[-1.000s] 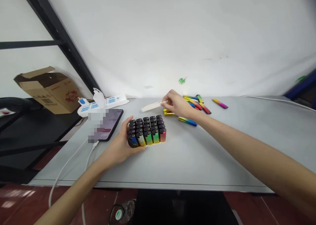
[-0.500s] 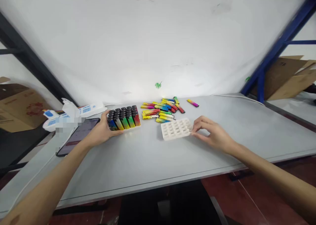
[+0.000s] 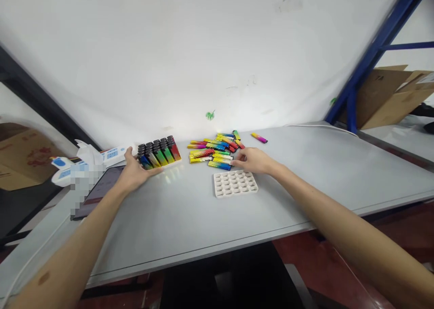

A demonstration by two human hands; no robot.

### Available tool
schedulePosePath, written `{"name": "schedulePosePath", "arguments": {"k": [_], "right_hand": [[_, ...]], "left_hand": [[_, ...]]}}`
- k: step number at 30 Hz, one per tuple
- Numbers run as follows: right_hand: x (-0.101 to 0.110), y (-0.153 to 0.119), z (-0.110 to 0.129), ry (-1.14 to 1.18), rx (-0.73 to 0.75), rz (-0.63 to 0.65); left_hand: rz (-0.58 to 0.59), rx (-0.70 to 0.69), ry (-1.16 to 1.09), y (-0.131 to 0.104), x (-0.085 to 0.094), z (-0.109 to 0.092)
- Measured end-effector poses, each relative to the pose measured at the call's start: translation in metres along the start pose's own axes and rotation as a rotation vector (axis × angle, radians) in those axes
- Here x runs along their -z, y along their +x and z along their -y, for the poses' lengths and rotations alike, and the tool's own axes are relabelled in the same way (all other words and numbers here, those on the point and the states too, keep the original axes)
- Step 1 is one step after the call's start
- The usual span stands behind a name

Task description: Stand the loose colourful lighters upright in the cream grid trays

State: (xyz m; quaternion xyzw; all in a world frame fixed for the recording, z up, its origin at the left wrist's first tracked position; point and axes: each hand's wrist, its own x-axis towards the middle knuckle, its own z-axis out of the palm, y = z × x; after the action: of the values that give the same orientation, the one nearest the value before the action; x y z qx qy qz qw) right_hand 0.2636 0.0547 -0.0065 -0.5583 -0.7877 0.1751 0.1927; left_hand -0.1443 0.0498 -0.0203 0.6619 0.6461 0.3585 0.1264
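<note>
A white tray packed with upright lighters (image 3: 159, 153), black tops up and bodies in several colours, stands at the left of the table. My left hand (image 3: 134, 171) is beside its near left corner, thumb along the front and fingers apart from the left side. Loose lighters (image 3: 202, 152) with shiny coloured bodies lie in a pile at the middle. At the pile's right edge, my right hand (image 3: 251, 160) has its fingers bent and pinched at the end of a lighter; the fingertips are partly hidden. Just in front lies a white tray with rows of holes (image 3: 236, 183).
A single yellow-purple lighter (image 3: 259, 138) lies apart near the wall. Left of my left hand are a dark phone or tablet (image 3: 98, 194) and a white power strip (image 3: 117, 154). A blue metal frame (image 3: 351, 110) rises at the right, with cardboard boxes (image 3: 383, 96) beyond it.
My right hand has let go of the holed tray, now flat on the table, and moved to the lighter pile. The full tray sits slightly farther back-left; my left hand's fingers have spread.
</note>
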Motion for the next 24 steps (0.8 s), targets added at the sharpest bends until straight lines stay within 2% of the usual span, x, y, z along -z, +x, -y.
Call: {"name": "schedulePosePath", "arguments": {"k": [2, 3, 4, 6, 7, 9, 11, 13, 15, 17, 21, 24], "right_hand": [[-0.005, 0.007, 0.0, 0.009, 0.008, 0.032], [-0.006, 0.007, -0.001, 0.021, 0.029, 0.027], [-0.007, 0.007, -0.002, 0.038, 0.049, 0.027], [-0.007, 0.004, -0.004, 0.068, 0.068, 0.052], [-0.006, 0.003, -0.006, 0.075, 0.064, 0.061], [-0.003, 0.0, -0.01, 0.08, 0.043, 0.054], [-0.001, -0.001, -0.015, 0.122, 0.033, 0.018], [0.001, -0.002, -0.021, 0.217, 0.053, -0.017], [0.002, -0.003, -0.025, 0.322, 0.069, -0.047], [0.005, -0.004, -0.026, 0.396, 0.06, -0.065], [0.011, -0.005, -0.024, 0.468, 0.022, -0.088], [0.014, -0.006, -0.02, 0.544, -0.015, -0.169]], "left_hand": [[-0.189, 0.008, -0.021, -0.018, -0.006, -0.013], [-0.343, -0.033, 0.012, -0.028, -0.01, -0.022], [-0.373, -0.119, 0.064, -0.038, -0.014, -0.032], [-0.32, -0.344, 0.201, -0.056, -0.026, -0.055], [-0.241, -0.47, 0.241, -0.062, -0.033, -0.068], [-0.174, -0.726, 0.237, -0.071, -0.051, -0.093], [-0.028, -0.869, 0.194, -0.074, -0.072, -0.114], [0.146, -0.949, 0.15, -0.073, -0.089, -0.129], [0.251, -0.939, 0.146, -0.071, -0.101, -0.137], [0.312, -0.887, 0.132, -0.068, -0.105, -0.137], [0.398, -0.749, 0.041, -0.065, -0.097, -0.126], [0.424, -0.635, 0.001, -0.063, -0.088, -0.12]]}}
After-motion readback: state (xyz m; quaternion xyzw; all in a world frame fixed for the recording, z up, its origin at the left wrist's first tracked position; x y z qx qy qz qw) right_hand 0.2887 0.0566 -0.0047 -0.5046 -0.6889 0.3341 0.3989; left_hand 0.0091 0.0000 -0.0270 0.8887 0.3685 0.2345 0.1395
